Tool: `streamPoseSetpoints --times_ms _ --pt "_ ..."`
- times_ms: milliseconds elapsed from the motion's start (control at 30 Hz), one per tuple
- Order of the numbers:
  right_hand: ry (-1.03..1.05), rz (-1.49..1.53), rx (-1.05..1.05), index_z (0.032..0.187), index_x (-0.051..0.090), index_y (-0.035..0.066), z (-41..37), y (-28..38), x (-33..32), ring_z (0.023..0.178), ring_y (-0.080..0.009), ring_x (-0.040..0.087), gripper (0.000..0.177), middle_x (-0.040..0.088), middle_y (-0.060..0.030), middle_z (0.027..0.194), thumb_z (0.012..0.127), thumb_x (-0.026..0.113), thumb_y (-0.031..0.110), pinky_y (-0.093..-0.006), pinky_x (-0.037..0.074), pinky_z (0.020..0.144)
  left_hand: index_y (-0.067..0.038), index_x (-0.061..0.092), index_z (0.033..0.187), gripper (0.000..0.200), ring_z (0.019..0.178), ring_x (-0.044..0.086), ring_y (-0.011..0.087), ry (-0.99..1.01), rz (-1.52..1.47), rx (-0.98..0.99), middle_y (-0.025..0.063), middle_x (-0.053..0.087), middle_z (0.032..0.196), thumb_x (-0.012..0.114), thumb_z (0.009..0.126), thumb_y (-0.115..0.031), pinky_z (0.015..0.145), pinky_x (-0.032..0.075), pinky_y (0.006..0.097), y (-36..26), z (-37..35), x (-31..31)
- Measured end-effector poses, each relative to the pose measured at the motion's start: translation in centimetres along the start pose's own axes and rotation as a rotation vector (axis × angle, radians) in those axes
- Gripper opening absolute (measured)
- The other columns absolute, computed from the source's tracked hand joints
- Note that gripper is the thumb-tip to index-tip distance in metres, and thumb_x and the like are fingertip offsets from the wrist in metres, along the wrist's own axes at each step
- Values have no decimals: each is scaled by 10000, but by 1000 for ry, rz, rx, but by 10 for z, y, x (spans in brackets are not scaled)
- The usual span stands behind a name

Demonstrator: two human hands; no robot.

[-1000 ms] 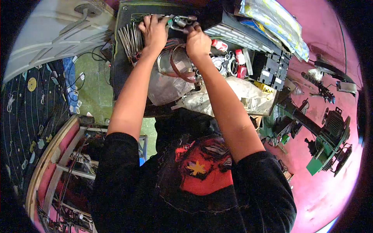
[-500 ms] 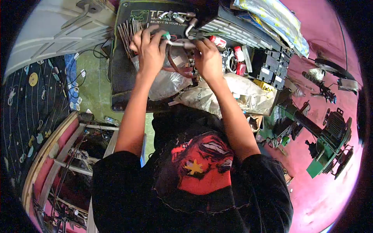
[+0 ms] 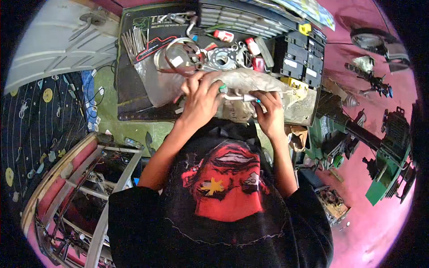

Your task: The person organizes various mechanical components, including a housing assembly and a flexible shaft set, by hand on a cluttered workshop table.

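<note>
Between my two hands, a small curved metal pipe piece (image 3: pixel 237 97) with a green end on its left side is held close to my body. My left hand (image 3: pixel 200 96) grips it near the green end with bent fingers. The fingers of my right hand (image 3: pixel 270 109) are closed round its right end, where a bit of blue shows. Below the piece lies a crumpled plastic bag (image 3: pixel 241 80) on the bench. Just beyond my left hand are a round metal bowl (image 3: pixel 172 56) and a metal ring-shaped part (image 3: pixel 221 58).
Thin metal rods (image 3: pixel 133 42) lie at the bench's back left. Red and white bottles (image 3: pixel 223 35), dark boxes (image 3: pixel 297 58) and a yellow part (image 3: pixel 295 85) stand on the right. A metal frame (image 3: pixel 98 192) is at lower left.
Both hands have come back from the far part of the bench toward my body, bringing the metal piece. The bowl and ring-shaped part are now less covered, and the view has shifted.
</note>
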State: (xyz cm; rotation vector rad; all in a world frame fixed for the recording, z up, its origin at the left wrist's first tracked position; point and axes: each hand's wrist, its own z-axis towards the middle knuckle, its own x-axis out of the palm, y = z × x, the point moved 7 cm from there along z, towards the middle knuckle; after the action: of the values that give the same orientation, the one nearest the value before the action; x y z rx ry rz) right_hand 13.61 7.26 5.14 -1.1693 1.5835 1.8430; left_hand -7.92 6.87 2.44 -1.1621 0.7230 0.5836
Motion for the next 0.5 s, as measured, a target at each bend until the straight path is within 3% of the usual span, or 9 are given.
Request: streamPoseSetpoints --times_ms 200,300,500 --pt "25 6 84 1185 767 91 -53 -69 -3 1052 -356 630 332 760 -111 1104 857 780 40 -444 502 972 -73 700 1197 387 1399 421 328 238 72 158 70 535 1496 805 847 -201 1109 301 564 -40 -19 71" --pt "-5 29 67 1180 764 109 -58 -87 8 1011 -356 624 384 742 -104 1054 809 756 10 -442 527 943 -59 698 1189 381 1400 418 330 262 173 181 86 518 1508 803 847 -191 1121 296 574 -40 -22 93" --pt "-111 12 98 1238 738 86 -33 -98 17 1061 -391 614 417 740 -127 1125 831 734 -2 -464 504 987 -40 722 1168 385 1402 400 360 186 183 5 130 491 1515 822 833 -200 1133 288 592 -32 -3 98"
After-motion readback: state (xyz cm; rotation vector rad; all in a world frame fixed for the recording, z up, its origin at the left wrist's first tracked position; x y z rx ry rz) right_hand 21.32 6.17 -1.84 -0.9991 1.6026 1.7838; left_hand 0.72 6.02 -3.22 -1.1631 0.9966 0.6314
